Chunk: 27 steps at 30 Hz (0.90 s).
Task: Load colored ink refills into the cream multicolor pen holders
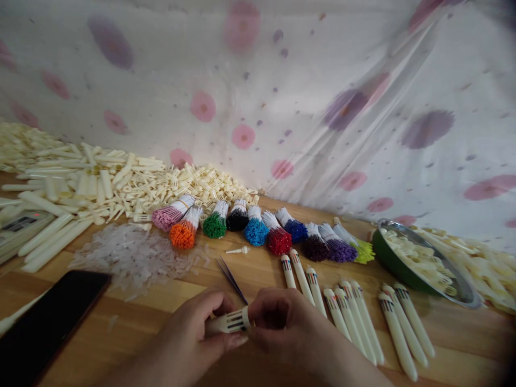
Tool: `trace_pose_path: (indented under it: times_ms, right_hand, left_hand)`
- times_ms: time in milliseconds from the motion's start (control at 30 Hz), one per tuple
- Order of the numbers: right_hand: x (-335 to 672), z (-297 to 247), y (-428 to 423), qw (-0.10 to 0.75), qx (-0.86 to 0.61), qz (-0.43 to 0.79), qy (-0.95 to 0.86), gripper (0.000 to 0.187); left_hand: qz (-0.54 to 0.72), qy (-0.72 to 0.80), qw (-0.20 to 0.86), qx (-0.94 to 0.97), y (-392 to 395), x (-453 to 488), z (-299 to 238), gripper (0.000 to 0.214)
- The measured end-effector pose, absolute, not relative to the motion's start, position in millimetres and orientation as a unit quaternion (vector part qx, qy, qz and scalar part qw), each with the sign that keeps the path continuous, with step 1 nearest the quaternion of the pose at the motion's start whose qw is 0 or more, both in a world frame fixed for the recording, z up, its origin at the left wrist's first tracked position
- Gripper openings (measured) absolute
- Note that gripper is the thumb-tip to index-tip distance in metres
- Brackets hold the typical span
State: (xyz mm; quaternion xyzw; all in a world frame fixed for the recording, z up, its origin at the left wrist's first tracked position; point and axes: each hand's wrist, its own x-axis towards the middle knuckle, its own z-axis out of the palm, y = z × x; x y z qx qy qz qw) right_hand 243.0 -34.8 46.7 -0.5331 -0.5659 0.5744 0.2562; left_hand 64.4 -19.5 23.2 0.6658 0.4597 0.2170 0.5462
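My left hand (193,336) is closed round a cream slotted pen barrel (229,321) held level above the wooden table (153,317). My right hand (284,325) pinches the barrel's right end, fingers curled. A thin dark refill (231,278) sticks up and back from between the hands. Behind them lies a row of refill bundles with coloured tips: pink (171,214), orange (183,232), green (215,223), black (237,217), blue (255,230), red (278,237) and purple (336,247). Several assembled cream pens (355,317) lie to the right.
A black phone (48,322) lies at the front left. A heap of clear small parts (129,255) and piles of cream barrels (80,183) fill the left. A green bowl (387,258) of cream parts stands at the right. A flowered cloth (282,97) hangs behind.
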Motion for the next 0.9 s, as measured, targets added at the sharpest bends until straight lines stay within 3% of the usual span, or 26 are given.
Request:
trace_pose_path:
  times_ms: [233, 900]
  right_hand:
    - [251.4, 58.7, -30.2, 0.286, -0.502, 0.566, -0.588, 0.015]
    - [251.9, 52.9, -30.9, 0.291, -0.515, 0.510, -0.625, 0.009]
  left_hand:
    - [0.217, 0.463, 0.524, 0.681, -17.5, 63.3, 23.6, 0.009]
    - [0.210, 0.455, 0.498, 0.708, -17.8, 64.4, 21.9, 0.009]
